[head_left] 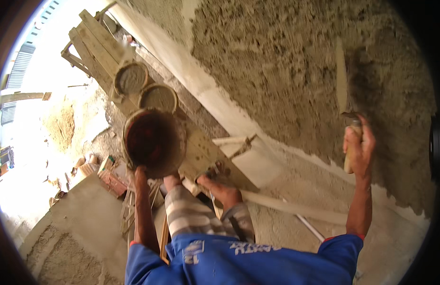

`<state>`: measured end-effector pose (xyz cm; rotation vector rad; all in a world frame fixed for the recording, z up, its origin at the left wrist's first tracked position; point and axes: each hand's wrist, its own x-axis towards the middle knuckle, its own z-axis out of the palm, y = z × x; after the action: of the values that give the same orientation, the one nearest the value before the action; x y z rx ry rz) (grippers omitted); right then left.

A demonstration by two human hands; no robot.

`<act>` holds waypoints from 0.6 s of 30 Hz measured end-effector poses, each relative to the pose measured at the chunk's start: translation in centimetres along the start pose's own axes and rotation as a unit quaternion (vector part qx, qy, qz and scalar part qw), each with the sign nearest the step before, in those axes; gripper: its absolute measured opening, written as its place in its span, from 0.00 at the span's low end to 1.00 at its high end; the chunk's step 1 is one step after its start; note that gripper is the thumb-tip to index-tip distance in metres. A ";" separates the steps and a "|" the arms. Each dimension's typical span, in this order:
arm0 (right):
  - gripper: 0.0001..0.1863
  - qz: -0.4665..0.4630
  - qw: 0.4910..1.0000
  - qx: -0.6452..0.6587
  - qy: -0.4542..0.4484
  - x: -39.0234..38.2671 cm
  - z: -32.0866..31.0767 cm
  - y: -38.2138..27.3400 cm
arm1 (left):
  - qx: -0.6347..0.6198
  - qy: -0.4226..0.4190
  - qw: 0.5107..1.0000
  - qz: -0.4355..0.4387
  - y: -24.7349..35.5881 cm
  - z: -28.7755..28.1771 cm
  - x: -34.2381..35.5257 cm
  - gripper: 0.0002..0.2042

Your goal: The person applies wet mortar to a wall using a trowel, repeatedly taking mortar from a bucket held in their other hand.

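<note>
My left hand (140, 176) grips the lower left rim of a dark, mortar-smeared bucket (178, 140), whose inside is shadowed. My right hand (358, 145) is closed around the wooden handle of a trowel (342, 76); its long pale blade lies along the rough grey plastered wall (272, 61), casting a shadow. Two smaller buckets of grey mortar (131, 78) (158, 99) stand on the wooden planks (94, 52) just beyond the bucket in my left hand.
My bare feet (213, 187) are on the plank scaffold. A pale strip (205, 99) runs along the plaster's edge. Below at left are bricks and timber scraps (113, 180), a sand pile (61, 126) and a rough concrete surface (68, 223). A pipe (310, 228) lies at lower right.
</note>
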<state>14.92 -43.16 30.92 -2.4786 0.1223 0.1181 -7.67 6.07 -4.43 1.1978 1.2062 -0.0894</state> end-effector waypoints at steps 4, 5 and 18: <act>0.19 -0.035 0.986 0.009 -0.164 -4.2 2.5 1.5 | -0.025 0.018 0.988 0.148 3.8 5.2 -2.2 0.20; 0.21 0.038 0.967 0.061 -0.246 -5.0 3.9 1.2 | -0.031 0.016 0.987 0.157 4.4 6.5 -3.1 0.20; 0.23 0.260 0.822 0.313 -0.398 -1.8 23.1 -4.1 | -0.014 -0.113 0.975 0.190 8.8 14.9 -7.3 0.21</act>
<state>12.33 -25.62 15.44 -1.5161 0.3988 1.1324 4.41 -4.85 4.89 1.3357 0.7628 0.0766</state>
